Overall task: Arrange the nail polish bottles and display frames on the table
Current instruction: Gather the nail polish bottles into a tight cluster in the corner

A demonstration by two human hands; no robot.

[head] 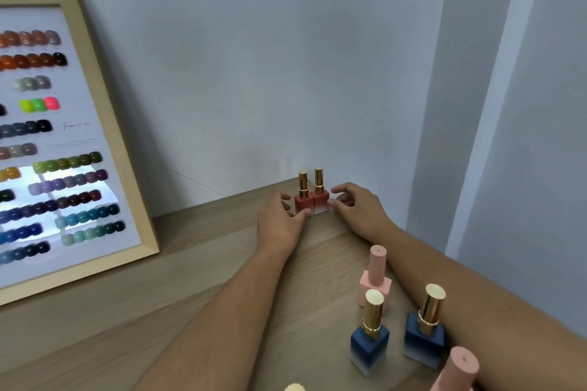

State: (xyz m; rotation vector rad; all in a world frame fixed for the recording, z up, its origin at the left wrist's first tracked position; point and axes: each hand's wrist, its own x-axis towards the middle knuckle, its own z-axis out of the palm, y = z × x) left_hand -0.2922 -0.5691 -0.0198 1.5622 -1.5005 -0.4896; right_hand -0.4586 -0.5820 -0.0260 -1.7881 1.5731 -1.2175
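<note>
Table (197,263): two red bottles (304,205), one frame (109,124)

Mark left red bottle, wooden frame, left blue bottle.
Left red square gold-capped bottle (304,203): head view, red body.
Light wooden display frame (109,124): head view, right rail.
Left blue square gold-capped bottle (370,347): head view, blue body.

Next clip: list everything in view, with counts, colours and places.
red nail polish bottles: 2, gold caps, side by side, far end by wall
blue nail polish bottles: 2, gold caps, front right
pink nail polish bottles: 2, one behind the blue, one cut off bottom right
cream object: 1, bottom edge, unidentifiable
display frame: 1, light wood, colour swatches, leaning on wall, left
table: 1, wood
left hand: grips left red bottle
right hand: pinches right red bottle
</note>
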